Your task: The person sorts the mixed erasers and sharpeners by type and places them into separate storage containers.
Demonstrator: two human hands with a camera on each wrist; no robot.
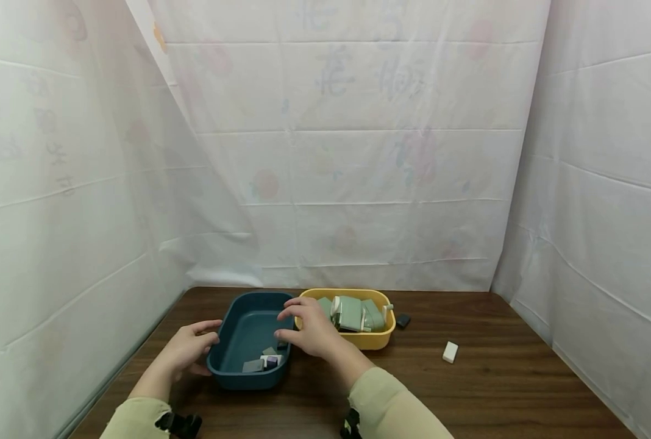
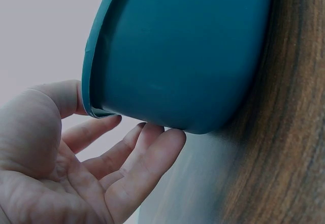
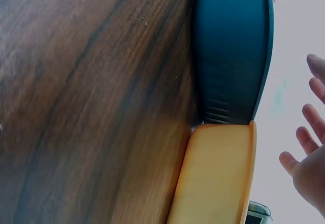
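Note:
A dark blue plastic bin (image 1: 249, 381) stands at the left of the table. My left hand (image 1: 185, 349) grips its left rim, thumb at the edge and fingertips against the outer wall, as the left wrist view shows up close. Small pieces lie inside near the front: a flat grey piece (image 1: 253, 365), a white-and-purple block (image 1: 272, 362) and a dark one partly hidden by the rim. Over the bin's right rim hovers my right hand (image 1: 316, 329), fingers spread and holding nothing; in the right wrist view this hand (image 3: 312, 178) is apart from both bins.
A yellow bin (image 1: 377, 341) touches the blue bin's right side and holds pale green objects (image 1: 350, 314) with white parts, kind unclear. To its right lie a small dark block (image 1: 403, 321) and a white block (image 1: 450, 352). White sheets (image 1: 358, 183) hang around the wooden table (image 1: 501, 384).

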